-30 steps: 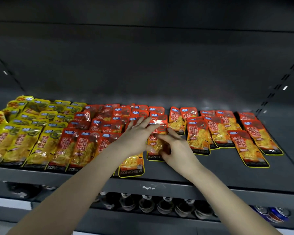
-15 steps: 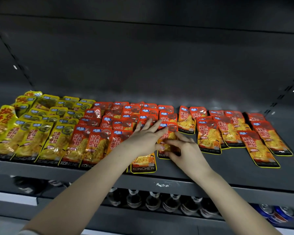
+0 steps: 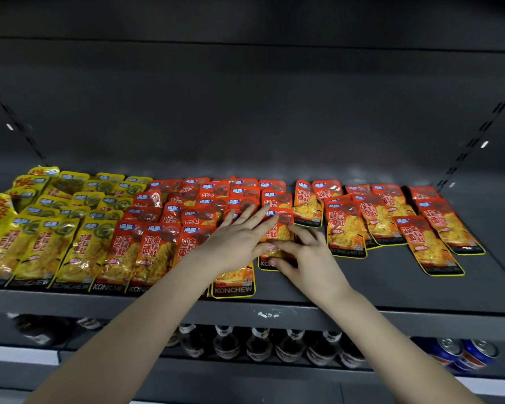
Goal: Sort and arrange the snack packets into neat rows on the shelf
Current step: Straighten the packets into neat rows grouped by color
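**Both hands meet on one orange packet at mid-shelf**

A person's left hand (image 3: 239,240) lies flat, fingers spread, across the glossy orange-red foil snack packets (image 3: 158,246) on a dark grey metal shelf (image 3: 347,290), its fingertips reaching the one orange-red packet (image 3: 279,228) that both hands work on. The right hand (image 3: 306,258) pinches that packet's lower part between thumb and fingers, so the grip is closed on it; the left hand is open and presses rather than grasps. The packet lies in the middle of the shelf, at the right end of the dense orange block, overlapping another packet below it whose "KONCHEW" band shows near the shelf's front edge.

The shelf holds two kinds of goods. Yellow foil snack packets (image 3: 41,246) fill the left end in overlapping rows; the orange-red ones run from there to the right, where a looser group of orange-red packets (image 3: 391,225) lies slanted and apart. On the level below stand dark glass bottles (image 3: 257,345) in a line and, further right, blue drink cans (image 3: 467,354).
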A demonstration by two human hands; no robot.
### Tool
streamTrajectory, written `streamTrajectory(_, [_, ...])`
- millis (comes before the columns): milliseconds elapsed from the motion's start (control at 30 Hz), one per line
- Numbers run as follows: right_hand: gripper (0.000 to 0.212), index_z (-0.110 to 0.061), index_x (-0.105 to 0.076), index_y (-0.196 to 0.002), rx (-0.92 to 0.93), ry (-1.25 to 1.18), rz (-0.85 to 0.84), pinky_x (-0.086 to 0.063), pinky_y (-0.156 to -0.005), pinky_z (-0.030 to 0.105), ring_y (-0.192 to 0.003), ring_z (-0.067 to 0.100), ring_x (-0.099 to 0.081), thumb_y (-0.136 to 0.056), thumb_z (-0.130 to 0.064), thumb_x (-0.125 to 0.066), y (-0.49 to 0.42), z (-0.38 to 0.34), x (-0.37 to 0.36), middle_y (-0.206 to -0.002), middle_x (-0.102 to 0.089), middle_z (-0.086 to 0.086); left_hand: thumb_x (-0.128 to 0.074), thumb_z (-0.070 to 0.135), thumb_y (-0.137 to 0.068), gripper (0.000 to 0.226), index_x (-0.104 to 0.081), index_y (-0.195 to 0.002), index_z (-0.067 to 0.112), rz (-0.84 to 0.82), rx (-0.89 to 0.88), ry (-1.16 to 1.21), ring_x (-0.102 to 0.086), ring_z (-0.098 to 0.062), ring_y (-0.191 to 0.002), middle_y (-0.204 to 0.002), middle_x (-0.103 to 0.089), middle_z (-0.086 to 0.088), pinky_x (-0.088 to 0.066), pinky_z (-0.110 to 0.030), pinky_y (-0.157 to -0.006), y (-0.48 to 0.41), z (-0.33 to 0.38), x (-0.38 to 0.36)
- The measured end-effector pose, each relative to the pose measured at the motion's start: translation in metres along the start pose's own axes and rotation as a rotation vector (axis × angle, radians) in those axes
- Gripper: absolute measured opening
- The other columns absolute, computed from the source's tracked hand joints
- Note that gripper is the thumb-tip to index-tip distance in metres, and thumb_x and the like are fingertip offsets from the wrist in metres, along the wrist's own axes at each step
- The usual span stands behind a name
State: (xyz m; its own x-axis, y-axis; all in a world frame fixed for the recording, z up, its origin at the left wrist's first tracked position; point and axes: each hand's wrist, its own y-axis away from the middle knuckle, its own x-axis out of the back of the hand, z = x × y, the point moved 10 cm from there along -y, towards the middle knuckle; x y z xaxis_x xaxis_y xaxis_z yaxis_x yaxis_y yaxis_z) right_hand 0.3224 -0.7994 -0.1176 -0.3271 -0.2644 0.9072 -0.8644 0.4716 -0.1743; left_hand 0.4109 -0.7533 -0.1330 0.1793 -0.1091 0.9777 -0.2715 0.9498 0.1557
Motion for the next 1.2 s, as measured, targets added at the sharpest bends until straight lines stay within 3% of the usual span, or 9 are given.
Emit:
streamTrajectory(200, [0.049,-0.034,-0.062,-0.12,0.027,-0.027,-0.029,-0.023,-0.114,0.044,-0.135,0.033,-0.025,-0.076,-0.055,-0.065,0.002,0.003,0.003,-0.145,-0.04,0.007,-0.028,0.056,-0.095,0.07,0.004,-0.151,0.03,0.06,0.006,-0.036,0.017,-0.013,-0.144,-0.157,0.016,0.007,0.012,-0.041,-0.115,0.003,0.008,0.014])
streamTrajectory(333, [0.055,-0.024,-0.065,-0.118,0.002,-0.053,0.07,-0.033,-0.107,0.05,-0.128,0.039,-0.037,-0.071,-0.054,-0.069,0.006,0.017,0.022,-0.136,-0.05,0.01,-0.033,0.061,-0.091,0.076,0.001,-0.151,0.03,0.091,-0.038,-0.014,0.013,-0.013,-0.145,-0.159,0.012,0.006,0.01,-0.042,-0.117,-0.007,0.027,0.026])
streamTrajectory(633, [0.061,-0.028,-0.048,-0.134,-0.18,0.01,0.148,-0.023,-0.11,0.032,-0.134,0.027,-0.026,-0.078,-0.042,-0.069,0.03,0.096,0.08,-0.146,-0.037,0.0,-0.046,0.068,-0.082,0.093,0.008,-0.15,0.032,0.082,-0.154,0.028,0.007,-0.016,-0.146,-0.158,0.014,0.006,0.006,-0.044,-0.118,-0.048,0.096,0.029])
streamTrajectory(1067, [0.062,-0.027,-0.048,-0.134,-0.354,0.035,0.22,-0.02,-0.111,0.032,-0.135,0.027,-0.026,-0.078,-0.04,-0.07,0.077,0.169,0.11,-0.145,-0.037,0.003,-0.047,0.062,-0.086,0.087,0.006,-0.15,0.035,0.059,-0.323,-0.051,0.007,-0.02,-0.147,-0.159,0.011,0.007,0.007,-0.043,-0.117,-0.094,0.184,0.018])
streamTrajectory(1200, [0.066,-0.028,-0.042,-0.139,-0.451,0.048,0.201,-0.019,-0.112,0.033,-0.136,0.03,-0.024,-0.08,-0.041,-0.068,0.094,0.195,0.117,-0.148,-0.033,0.006,-0.047,0.062,-0.087,0.086,0.006,-0.149,0.035,0.032,-0.35,-0.066,0.009,-0.024,-0.146,-0.159,0.01,-0.001,0.008,-0.041,-0.116,-0.106,0.212,0.009])
